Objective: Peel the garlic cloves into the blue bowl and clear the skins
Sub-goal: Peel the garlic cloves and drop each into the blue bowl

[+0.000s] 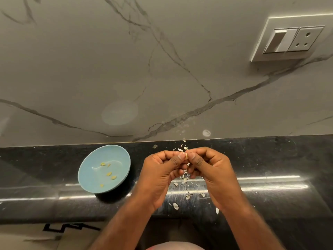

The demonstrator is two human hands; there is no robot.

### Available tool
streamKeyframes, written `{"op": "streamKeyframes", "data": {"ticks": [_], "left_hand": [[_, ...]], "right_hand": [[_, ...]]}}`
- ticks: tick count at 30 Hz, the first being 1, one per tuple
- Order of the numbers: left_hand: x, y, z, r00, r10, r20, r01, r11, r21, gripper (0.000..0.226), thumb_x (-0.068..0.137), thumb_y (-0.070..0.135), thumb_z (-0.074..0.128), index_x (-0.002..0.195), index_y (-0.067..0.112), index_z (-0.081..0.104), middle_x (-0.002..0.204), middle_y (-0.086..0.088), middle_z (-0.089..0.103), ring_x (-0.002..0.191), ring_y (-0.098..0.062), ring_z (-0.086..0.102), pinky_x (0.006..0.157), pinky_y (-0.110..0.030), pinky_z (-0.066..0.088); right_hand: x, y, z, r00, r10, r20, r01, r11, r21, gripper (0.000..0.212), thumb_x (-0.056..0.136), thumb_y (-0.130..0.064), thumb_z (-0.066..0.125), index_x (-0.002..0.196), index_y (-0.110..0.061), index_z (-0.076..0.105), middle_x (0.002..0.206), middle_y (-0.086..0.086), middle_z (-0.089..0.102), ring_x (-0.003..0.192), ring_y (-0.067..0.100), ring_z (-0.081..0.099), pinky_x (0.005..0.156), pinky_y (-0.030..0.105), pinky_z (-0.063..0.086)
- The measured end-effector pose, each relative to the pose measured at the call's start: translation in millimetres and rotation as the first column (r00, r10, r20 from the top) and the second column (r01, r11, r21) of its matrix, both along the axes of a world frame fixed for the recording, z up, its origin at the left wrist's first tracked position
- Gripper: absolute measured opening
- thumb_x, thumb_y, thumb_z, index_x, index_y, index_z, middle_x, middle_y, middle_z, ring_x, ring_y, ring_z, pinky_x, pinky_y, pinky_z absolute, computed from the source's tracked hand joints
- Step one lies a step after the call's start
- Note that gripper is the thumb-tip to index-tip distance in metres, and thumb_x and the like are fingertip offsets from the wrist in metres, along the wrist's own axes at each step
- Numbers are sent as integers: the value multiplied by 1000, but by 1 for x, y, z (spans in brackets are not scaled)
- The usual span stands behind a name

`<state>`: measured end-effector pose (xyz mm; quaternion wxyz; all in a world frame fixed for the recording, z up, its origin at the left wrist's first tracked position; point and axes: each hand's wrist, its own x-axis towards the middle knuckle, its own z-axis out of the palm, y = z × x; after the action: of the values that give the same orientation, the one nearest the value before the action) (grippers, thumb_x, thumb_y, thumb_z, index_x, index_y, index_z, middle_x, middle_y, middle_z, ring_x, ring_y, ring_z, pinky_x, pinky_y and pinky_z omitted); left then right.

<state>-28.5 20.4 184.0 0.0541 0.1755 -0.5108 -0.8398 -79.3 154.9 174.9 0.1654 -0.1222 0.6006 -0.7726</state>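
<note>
Over glossy black stone counter (270, 159) w/ papery skin bits (175, 205), we pinch small pale garlic clove (186, 156) btwn left hand (162, 170) & right hand (207, 168) thumbs, round pale-blue bowl (86, 170) just left, nearer left hand.

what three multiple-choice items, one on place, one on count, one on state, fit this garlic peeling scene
1. Where does the round light-blue bowl stand relative to the left hand and right hand? A to their left; B to their right; C between them.
2. How many pale yellow peeled garlic pieces lie in it? A none; B five; C twelve.
3. What holds the small pale garlic clove? A nothing; B both hands; C the bowl.
1A, it sits left of both; 2B, five show; 3B, both hands pinch it.
</note>
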Motion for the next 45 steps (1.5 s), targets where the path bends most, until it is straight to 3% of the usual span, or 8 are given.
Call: {"op": "streamKeyframes", "data": {"ticks": [6,9,11,14,23,29,37,45], "left_hand": [[4,2,-5,999,38,20,-38,999,22,31,77,18,69,99,-4,69,79,-11,71,70,-14,66,63,-21,55],[6,2,-8,999,36,26,-37,999,28,32,80,18,67,102,-4,68,81,-12,72,70,-15,67,63,-21,56],[7,3,-10,999,35,12,-35,999,6,27,81,17,66,100,-3,69,80,-12,72,68,-15,66,62,-21,55],[9,6,-14,1000,26,-6,-26,999,-47,21,84,17,65,96,0,70,76,-11,70,67,-15,65,61,-22,55],[11,13,-19,996,-81,-27,31,642,-766,31,103,27,42,85,6,54,67,4,56,58,-1,51,54,-18,45],[11,19,-27,996,9,-88,-73,646,-760,37,100,34,39,75,12,56,60,12,55,55,-3,50,53,-17,42],[13,26,-15,997,30,67,-2,924,-382,36,105,28,40,76,10,52,54,3,44,47,-8,36,44,-18,32],[16,28,-17,992,129,12,-117,933,-341,12,97,15,57,102,9,66,73,-4,67,58,-10,55,46,-18,42]], "right_hand": [[4,-1,-5,962,-255,94,259,965,-40,29,87,-34,65,68,-13,62,55,2,54,53,15,52,53,25,49],[-3,9,-8,985,-81,-153,112,972,205,13,91,-28,67,100,-37,67,86,-7,70,84,13,67,73,27,55],[-3,10,-10,975,131,-182,-66,943,326,51,85,-34,71,131,-46,52,114,-13,69,107,12,66,88,30,55],[6,4,-8,982,80,-174,-28,960,279,30,84,-31,70,114,-28,70,104,-10,74,100,12,70,82,27,57],[15,2,-8,969,118,-217,-46,949,311,14,101,-17,53,93,-11,63,79,1,69,73,11,67,67,25,54],[10,3,-10,937,270,-220,-153,886,437,20,105,-24,44,92,-13,56,76,-4,62,70,15,58,63,24,51],[8,11,-15,979,124,-159,-96,980,174,4,90,-3,68,92,-6,69,81,5,74,76,13,70,70,22,55],[4,21,-14,993,65,-99,-55,993,100,19,76,-13,77,95,-11,74,88,6,76,86,18,73,79,30,59]]}}
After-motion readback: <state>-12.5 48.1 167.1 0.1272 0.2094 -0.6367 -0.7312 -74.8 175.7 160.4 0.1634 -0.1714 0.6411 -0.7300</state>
